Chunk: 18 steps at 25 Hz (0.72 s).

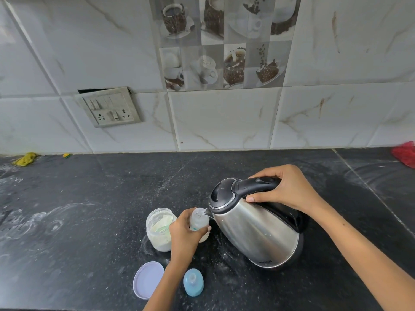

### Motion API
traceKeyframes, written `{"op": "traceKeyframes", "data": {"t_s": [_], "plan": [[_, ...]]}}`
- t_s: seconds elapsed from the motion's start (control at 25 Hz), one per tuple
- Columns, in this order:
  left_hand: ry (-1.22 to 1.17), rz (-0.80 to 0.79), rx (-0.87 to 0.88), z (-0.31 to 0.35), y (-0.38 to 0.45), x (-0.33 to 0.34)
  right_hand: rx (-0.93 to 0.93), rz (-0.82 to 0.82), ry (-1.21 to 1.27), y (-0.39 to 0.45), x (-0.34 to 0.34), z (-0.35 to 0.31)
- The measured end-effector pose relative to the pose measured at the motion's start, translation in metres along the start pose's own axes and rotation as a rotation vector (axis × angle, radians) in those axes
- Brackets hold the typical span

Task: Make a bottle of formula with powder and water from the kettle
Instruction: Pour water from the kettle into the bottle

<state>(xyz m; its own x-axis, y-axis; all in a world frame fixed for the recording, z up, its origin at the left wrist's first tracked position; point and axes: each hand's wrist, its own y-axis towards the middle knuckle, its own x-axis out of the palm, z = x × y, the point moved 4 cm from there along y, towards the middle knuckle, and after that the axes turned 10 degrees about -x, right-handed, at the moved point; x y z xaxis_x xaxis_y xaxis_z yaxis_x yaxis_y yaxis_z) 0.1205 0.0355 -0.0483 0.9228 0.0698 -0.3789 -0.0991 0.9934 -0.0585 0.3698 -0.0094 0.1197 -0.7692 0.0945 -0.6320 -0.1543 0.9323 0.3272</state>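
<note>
A steel kettle (253, 234) with a black lid and handle is tilted to the left, its spout over the mouth of a small clear baby bottle (198, 218). My right hand (285, 187) grips the kettle's black handle. My left hand (185, 232) is wrapped around the bottle's body, holding it upright on the dark counter (89, 209). Just left of the bottle stands an open glass jar (160, 230) of pale formula powder. The jar's lilac lid (147, 279) and the blue bottle cap with teat (193, 282) lie near the counter's front edge.
A switch and socket plate (110, 107) is on the tiled wall at back left. A yellow cloth (25, 159) lies at the far left back of the counter, a red item (405, 153) at the far right. White powder smears mark the counter's left side.
</note>
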Motion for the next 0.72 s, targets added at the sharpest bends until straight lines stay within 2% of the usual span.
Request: {"op": "traceKeyframes", "data": {"t_s": [0.48,0.72], "plan": [[-0.121,-0.051,0.006,0.024,-0.015,0.01,-0.025,0.229,0.225,-0.034,-0.021,0.029],[-0.119,-0.035,0.027,0.029,-0.018,0.008,-0.063,0.446,0.322,-0.058,-0.015,0.066]]}}
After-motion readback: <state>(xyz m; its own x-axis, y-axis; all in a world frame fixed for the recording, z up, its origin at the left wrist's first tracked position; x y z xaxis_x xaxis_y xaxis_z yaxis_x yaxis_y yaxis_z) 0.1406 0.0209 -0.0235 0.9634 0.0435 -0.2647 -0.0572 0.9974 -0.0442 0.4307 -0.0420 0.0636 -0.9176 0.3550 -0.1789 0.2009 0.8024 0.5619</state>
